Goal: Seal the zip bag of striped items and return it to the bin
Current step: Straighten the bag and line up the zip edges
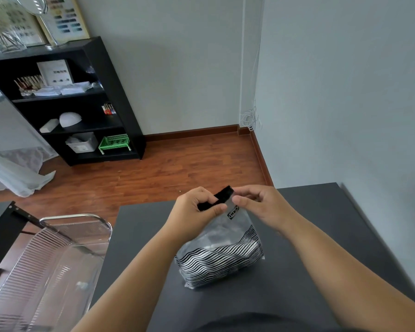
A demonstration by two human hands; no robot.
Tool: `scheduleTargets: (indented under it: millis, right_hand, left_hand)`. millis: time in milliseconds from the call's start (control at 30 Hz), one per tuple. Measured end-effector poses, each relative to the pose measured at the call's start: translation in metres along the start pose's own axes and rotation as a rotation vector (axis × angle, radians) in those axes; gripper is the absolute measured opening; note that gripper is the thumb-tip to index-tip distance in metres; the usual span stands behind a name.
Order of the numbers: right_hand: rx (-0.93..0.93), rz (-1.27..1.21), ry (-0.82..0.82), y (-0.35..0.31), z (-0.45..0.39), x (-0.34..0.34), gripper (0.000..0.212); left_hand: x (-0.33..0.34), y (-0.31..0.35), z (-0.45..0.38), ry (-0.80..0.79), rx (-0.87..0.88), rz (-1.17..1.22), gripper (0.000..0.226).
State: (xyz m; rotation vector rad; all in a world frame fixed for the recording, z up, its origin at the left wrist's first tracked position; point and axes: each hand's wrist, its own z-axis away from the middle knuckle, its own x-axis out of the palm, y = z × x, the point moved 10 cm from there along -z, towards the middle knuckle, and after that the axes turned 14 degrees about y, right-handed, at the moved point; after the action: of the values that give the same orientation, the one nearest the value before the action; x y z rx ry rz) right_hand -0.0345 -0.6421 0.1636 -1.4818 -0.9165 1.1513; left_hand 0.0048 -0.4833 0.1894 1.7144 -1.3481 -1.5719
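Note:
A clear zip bag (pixel 235 233) stands upright on the dark table (pixel 141 236), its lower half filled with black-and-white striped items (pixel 216 262). A black zip strip (pixel 222 192) runs along the bag's top. My left hand (pixel 194 212) pinches the left end of that strip between thumb and fingers. On the right end of the bag's top my right hand (pixel 261 204) pinches the strip. A clear ribbed plastic bin (pixel 58 255) stands at the table's left side, to the left of the bag.
A black shelf unit (pixel 86 111) with boxes and a green basket stands against the far wall across a wooden floor (pixel 177 168). The grey wall (pixel 369 116) runs close along the table's right edge. White curtain fabric (pixel 15 173) lies on the floor at the left.

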Motion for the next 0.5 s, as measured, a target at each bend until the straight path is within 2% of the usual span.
scheduleTargets:
  millis: [167, 233, 300, 367, 500]
  right_hand:
    - [-0.076, 0.025, 0.079, -0.006, -0.011, -0.009, 0.003]
    - [-0.037, -0.028, 0.152, 0.004, -0.013, -0.023, 0.004]
    - [0.008, -0.126, 0.218, 0.011, -0.013, -0.037, 0.008]
    - [0.068, -0.223, 0.290, 0.020, -0.012, -0.051, 0.013]
    - [0.224, -0.368, 0.427, 0.043, -0.008, -0.074, 0.016]
  left_hand:
    - [0.004, -0.004, 0.007, -0.032, 0.005, 0.011, 0.020]
    - [0.001, -0.017, 0.010, -0.063, -0.006, -0.054, 0.029]
    - [-0.002, -0.039, 0.018, -0.111, -0.091, -0.099, 0.034]
    - [-0.005, -0.060, 0.027, -0.167, -0.170, -0.127, 0.027]
    - [-0.004, -0.077, 0.041, -0.238, -0.215, -0.094, 0.010]
